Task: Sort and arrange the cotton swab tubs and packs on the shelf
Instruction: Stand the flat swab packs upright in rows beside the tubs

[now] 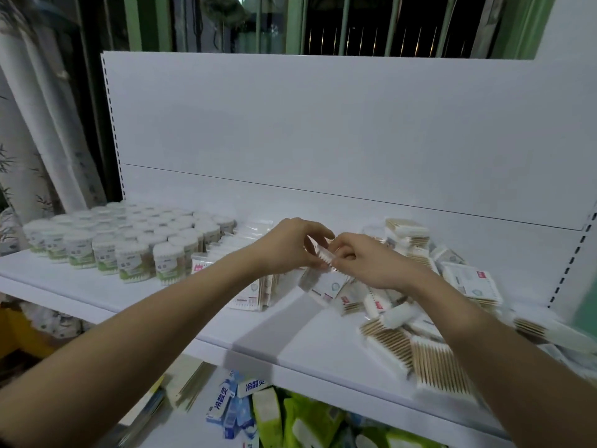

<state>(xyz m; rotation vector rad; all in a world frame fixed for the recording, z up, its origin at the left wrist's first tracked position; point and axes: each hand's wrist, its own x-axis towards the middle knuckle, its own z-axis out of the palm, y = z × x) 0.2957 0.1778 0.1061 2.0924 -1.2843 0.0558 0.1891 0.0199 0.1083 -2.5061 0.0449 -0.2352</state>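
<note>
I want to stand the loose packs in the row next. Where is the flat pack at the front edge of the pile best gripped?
Likely by its two long sides, from above: the flat pack lies label-down on the shelf, swabs running lengthwise, near edge free.

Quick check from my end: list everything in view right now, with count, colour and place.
cotton swab tubs: dozens, white lids, green-white labels, packed rows on shelf's left.
standing packs: one row, clear with white swabs, shelf middle, right of tubs.
loose packs: many, white tips and wooden sticks, jumbled pile on shelf's right.
held pack: one, white-tipped, above shelf middle.
shelf: one, white, with white back panel.
lower-shelf goods: several, blue-white boxes and green packs, below.
left hand: grips held pack.
right hand: pinches held pack.
</note>
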